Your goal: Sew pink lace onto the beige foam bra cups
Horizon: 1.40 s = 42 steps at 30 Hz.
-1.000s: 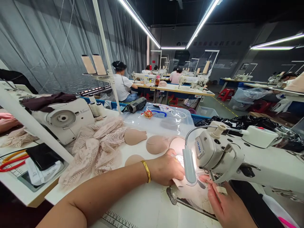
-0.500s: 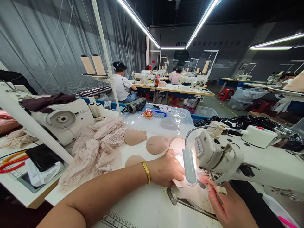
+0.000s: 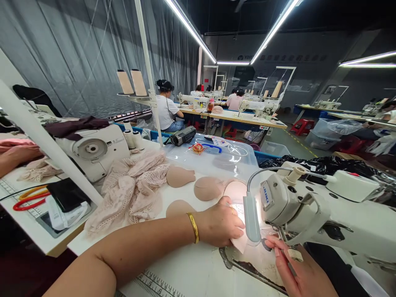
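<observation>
My left hand [image 3: 220, 222], with a gold bangle at the wrist, is closed over a pale pink fabric piece [image 3: 239, 244] left of the needle area. White lace-like material [image 3: 239, 208] shows beyond its fingers. My right hand [image 3: 297, 264] has its thumb and fingers pinched together beside the presser foot of the white sewing machine [image 3: 334, 214]. What sits between these fingertips is too small to make out. A lit lamp [image 3: 252, 218] on a bendable neck hangs between the hands and hides part of the fabric.
Beige moulded cups [image 3: 208, 189] and a heap of lace fabric [image 3: 130, 185] lie on the table's left. Behind stands a clear plastic bin lid [image 3: 185, 154] with a black device [image 3: 183, 136]. A thread stand pole [image 3: 151, 82] rises at left. Co-workers sit farther back.
The view has turned slightly left, so everything sits farther right. Another person's arm on pink fabric now shows at the left edge. My hands stay at the machine with little movement.
</observation>
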Motion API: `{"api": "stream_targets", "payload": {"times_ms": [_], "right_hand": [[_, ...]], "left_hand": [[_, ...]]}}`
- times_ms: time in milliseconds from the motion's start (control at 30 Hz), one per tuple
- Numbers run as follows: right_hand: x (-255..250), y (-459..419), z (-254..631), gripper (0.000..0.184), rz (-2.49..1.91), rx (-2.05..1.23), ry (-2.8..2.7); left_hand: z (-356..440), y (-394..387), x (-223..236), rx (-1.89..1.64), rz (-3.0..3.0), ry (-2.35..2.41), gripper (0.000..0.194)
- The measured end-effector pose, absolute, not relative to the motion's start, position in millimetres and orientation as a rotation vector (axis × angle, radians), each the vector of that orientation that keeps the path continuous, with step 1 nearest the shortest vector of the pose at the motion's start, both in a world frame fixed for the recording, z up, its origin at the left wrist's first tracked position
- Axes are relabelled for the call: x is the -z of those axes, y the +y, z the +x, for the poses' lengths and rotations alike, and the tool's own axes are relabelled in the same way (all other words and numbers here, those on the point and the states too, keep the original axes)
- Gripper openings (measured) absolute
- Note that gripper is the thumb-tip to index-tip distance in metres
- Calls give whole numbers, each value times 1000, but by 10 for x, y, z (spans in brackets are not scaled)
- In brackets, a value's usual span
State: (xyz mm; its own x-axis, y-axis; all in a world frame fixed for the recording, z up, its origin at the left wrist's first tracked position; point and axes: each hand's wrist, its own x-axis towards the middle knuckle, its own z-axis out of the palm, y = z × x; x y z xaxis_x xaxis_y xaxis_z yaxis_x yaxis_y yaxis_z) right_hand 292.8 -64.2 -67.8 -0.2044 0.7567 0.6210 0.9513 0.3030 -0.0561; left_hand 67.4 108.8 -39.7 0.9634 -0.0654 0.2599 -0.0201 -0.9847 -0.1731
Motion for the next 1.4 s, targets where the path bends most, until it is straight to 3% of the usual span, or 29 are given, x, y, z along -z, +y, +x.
{"api": "stream_targets", "payload": {"times_ms": [133, 333, 667, 967, 1133, 1400], "right_hand": [[653, -643, 2933, 31, -1507, 476, -2058], [690, -664, 2972, 28, -1536, 402, -2082], [559, -672, 2801, 32, -1448, -128, -2308], [614, -653, 2789, 31, -1419, 9, -2296], [665, -611, 2788, 32, -1410, 249, -2278], [1050, -582, 2905, 35, -1636, 399, -2221]], "left_hand": [[658, 1049, 441, 442, -2997, 158, 17], [644, 996, 428, 486, -2963, 182, 19], [546, 847, 326, 526, -2973, 217, 23], [514, 763, 338, 509, -2970, 268, 25], [581, 805, 320, 524, -2959, 207, 26], [701, 946, 367, 431, -2943, 104, 23]]}}
